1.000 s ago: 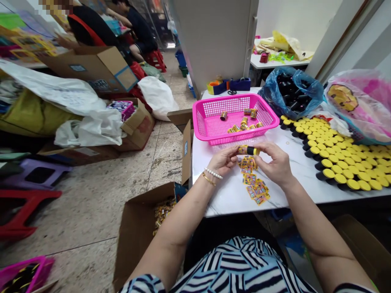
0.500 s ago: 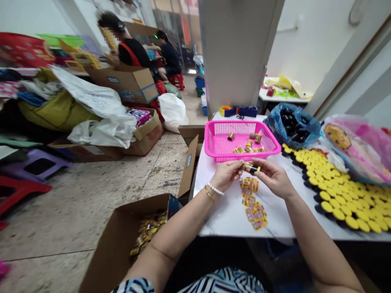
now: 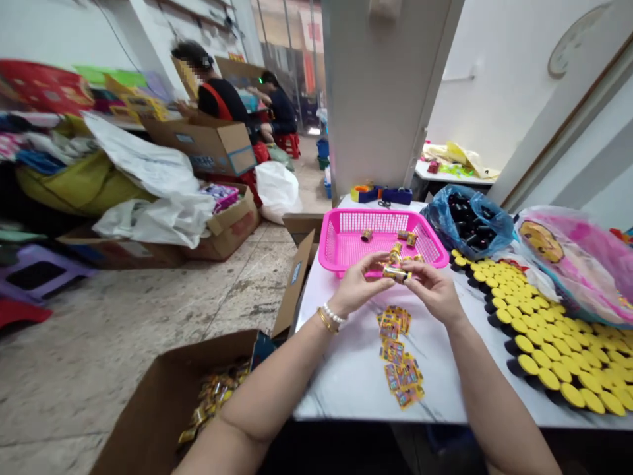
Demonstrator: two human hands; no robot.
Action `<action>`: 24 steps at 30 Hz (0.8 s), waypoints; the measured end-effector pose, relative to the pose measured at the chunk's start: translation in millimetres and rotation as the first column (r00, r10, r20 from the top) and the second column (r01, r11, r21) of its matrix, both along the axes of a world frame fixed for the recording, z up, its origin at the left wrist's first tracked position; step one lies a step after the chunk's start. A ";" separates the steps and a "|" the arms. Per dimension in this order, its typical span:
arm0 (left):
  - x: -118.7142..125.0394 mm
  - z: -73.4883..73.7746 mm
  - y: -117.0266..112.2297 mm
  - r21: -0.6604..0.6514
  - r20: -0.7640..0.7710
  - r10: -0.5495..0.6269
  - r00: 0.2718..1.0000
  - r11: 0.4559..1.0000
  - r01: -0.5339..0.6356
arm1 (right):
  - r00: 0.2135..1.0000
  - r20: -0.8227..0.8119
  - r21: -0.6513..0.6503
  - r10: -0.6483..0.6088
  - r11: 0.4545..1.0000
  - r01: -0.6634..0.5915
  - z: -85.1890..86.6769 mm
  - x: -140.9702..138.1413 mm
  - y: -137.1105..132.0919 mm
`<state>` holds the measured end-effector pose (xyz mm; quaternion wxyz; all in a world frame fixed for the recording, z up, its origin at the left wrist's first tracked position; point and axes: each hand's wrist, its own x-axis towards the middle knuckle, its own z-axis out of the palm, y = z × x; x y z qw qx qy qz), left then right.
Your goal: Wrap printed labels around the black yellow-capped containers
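Note:
Between my two hands is a small cylinder with a yellow printed wrap, held at the near rim of the pink basket. My left hand, with bracelets at the wrist, pinches its left end. My right hand grips the right end with thumb and fingers. Inside the pink basket lie several similar wrapped cylinders, partly hidden behind my fingers. On the table below my hands, printed yellow labels lie in an overlapping trail.
Many black cylinders with yellow tops stand at the right, behind them a blue bag of black pieces. A tape dispenser sits behind the basket. An open carton with wrapped cylinders stands left of the table. Two people sit far back.
The cylinder has turned to lie more level between my hands, and its printed wrap now covers the black surface seen earlier. My head view has shifted slightly.

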<state>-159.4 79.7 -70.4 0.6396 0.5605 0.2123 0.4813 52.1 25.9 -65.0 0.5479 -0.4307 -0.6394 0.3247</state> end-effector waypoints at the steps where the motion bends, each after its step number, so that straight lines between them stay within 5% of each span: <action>1: -0.4 -0.6 -0.4 0.036 -0.028 0.006 1.000 0.999 -0.005 | 0.999 0.033 0.032 -0.027 0.999 0.026 -0.7 -1.3 -1.5; 6: -0.8 3.7 1.3 0.128 -0.125 0.036 0.991 0.992 -0.020 | 0.993 0.091 0.098 -0.071 0.993 0.062 5.9 -6.7 -8.4; 13: 1.0 -3.8 7.4 0.001 -0.057 -0.012 0.998 1.000 0.012 | 0.981 0.127 0.067 -0.149 0.988 0.141 3.4 -8.3 -8.9; 19: -0.4 -8.3 10.2 -0.058 -0.133 -0.103 0.986 0.994 0.096 | 0.912 0.326 0.335 -0.249 0.932 0.135 1.8 -10.9 -9.3; 24: -3.2 -9.7 14.3 -0.110 -0.031 -0.177 0.984 0.979 0.173 | 0.879 0.360 0.395 -0.314 0.905 0.161 -1.9 -9.6 -7.9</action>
